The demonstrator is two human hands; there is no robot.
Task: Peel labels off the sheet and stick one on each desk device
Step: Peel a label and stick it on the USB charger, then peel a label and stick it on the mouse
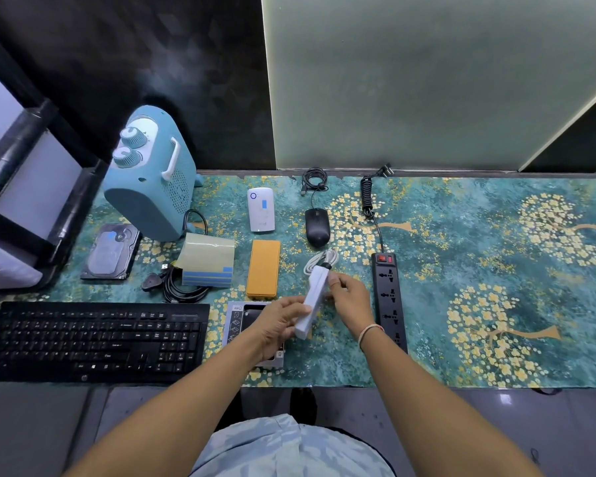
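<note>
A: Start at nine o'clock. What sits on the counter (pixel 461 356)?

B: A bare hard drive (pixel 112 252) at the far left, carrying a blue label. Behind it, toward ten o'clock, stands a pale blue fan heater (pixel 150 177) with two dials. In front, at eight o'clock, lies a black keyboard (pixel 93 340).

A: And the label sheet?

B: The label sheet (pixel 207 261) lies just right of the heater, its top curled up, blue labels left along its lower edge. A black cable bundle (pixel 176 284) lies touching its near left corner.

A: Moving on?

B: A white router-like box (pixel 261 210) at twelve o'clock of centre, with a blue label on it. Below it an orange power bank (pixel 263 269). Nearer still, a drive caddy (pixel 238 325), partly hidden under the left arm.

A: The hands?

B: The left hand (pixel 283 321) has its grip closed around the near end of a white adapter (pixel 313 301), held tilted above the counter. The right hand (pixel 350 297) pinches the adapter's far end, thumb on top. The adapter's white cord (pixel 320 259) coils behind it.

A: Further right?

B: A black mouse (pixel 317 227) at one o'clock, its cable bunched behind. Then a black power strip (pixel 389 297) at three o'clock of the hands, its coiled lead running to the counter's back edge.
</note>
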